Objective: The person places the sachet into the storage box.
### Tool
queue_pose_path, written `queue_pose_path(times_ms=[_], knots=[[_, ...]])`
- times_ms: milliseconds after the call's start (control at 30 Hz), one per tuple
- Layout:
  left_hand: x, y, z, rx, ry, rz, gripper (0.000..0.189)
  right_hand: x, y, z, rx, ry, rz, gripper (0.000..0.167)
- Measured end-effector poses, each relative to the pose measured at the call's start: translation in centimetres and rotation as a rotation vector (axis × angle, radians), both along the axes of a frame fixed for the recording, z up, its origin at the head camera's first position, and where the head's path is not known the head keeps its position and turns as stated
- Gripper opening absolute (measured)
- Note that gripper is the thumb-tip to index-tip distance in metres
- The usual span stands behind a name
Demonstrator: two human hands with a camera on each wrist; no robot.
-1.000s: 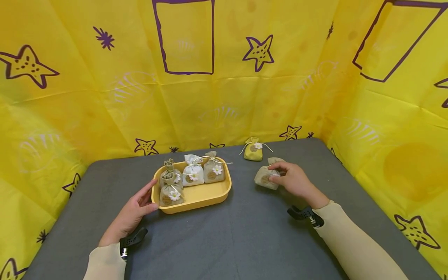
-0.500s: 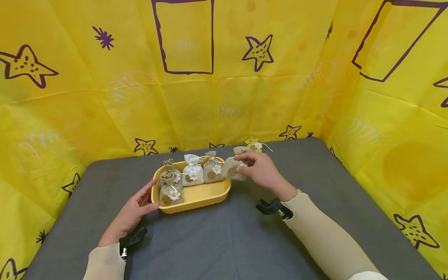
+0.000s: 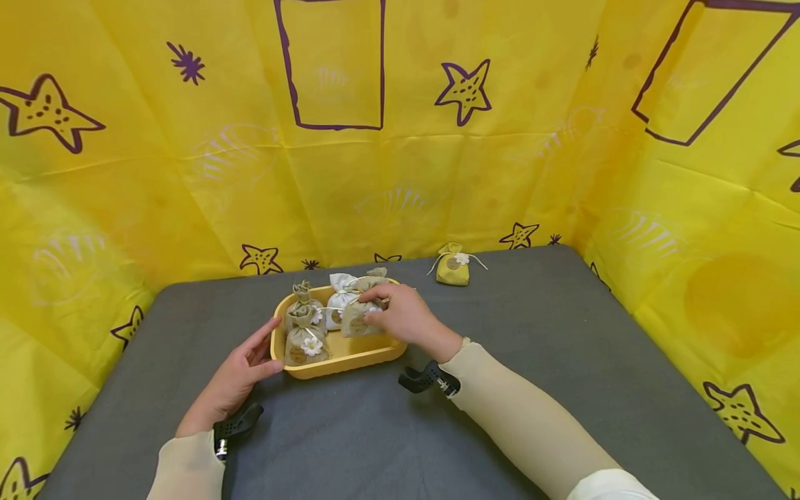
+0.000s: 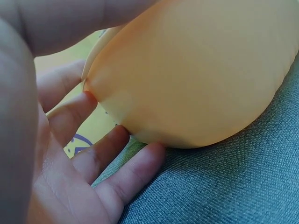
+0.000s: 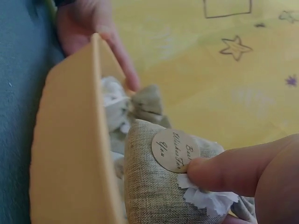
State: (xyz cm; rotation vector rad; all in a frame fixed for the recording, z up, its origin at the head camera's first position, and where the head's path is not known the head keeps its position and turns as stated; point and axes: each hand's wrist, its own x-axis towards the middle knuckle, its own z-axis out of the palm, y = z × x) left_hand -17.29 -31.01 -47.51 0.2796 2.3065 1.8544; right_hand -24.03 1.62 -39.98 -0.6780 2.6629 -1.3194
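My right hand (image 3: 409, 321) pinches a beige linen pouch (image 3: 353, 323) over the yellow tray (image 3: 350, 362). In the right wrist view, my thumb presses on the pouch by its round label (image 5: 172, 150) and white fabric flower (image 5: 210, 197). My left hand (image 3: 230, 383) rests against the tray's left end. In the left wrist view, its fairly straight fingers (image 4: 140, 170) touch the tray's outer wall. Two olive-brown pouches (image 3: 304, 340) stand at the tray's left, with a white pouch (image 3: 337, 295) beside them. Another brown pouch (image 3: 377, 272) is mostly hidden behind the held one.
A yellow pouch (image 3: 453, 271) with a white flower stands outside the tray, near the back of the grey table (image 3: 531, 305). Yellow printed cloth (image 3: 400, 167) walls in the back and sides.
My right hand has carried the beige pouch leftward from the table to over the tray. The yellow pouch, partly covered half a second ago, shows fully again. My left hand stays put.
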Motion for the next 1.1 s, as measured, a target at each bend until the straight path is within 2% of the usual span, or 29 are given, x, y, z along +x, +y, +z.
queue_pose_path(times_ms=[267,500,567,933,1100], knots=[[-0.1,0.0,0.1,-0.009,0.003,-0.002,0.081,-0.2,-2.5,-0.6,0.097,0.033,0.043,0.027],[0.0,0.0,0.1,-0.001,0.000,-0.006,0.082,-0.2,-3.3,-0.6,0.185,0.012,0.188,0.056],[0.1,0.1,0.2,0.003,-0.003,-0.007,0.082,-0.2,-3.3,-0.8,0.206,0.004,0.196,0.058],[0.1,-0.1,0.2,-0.005,-0.002,-0.003,0.081,-0.2,-2.3,-1.1,0.144,-0.050,0.192,0.060],[0.1,0.0,0.2,0.003,-0.008,-0.003,0.081,0.4,-0.8,-1.1,0.058,-0.036,0.130,0.057]])
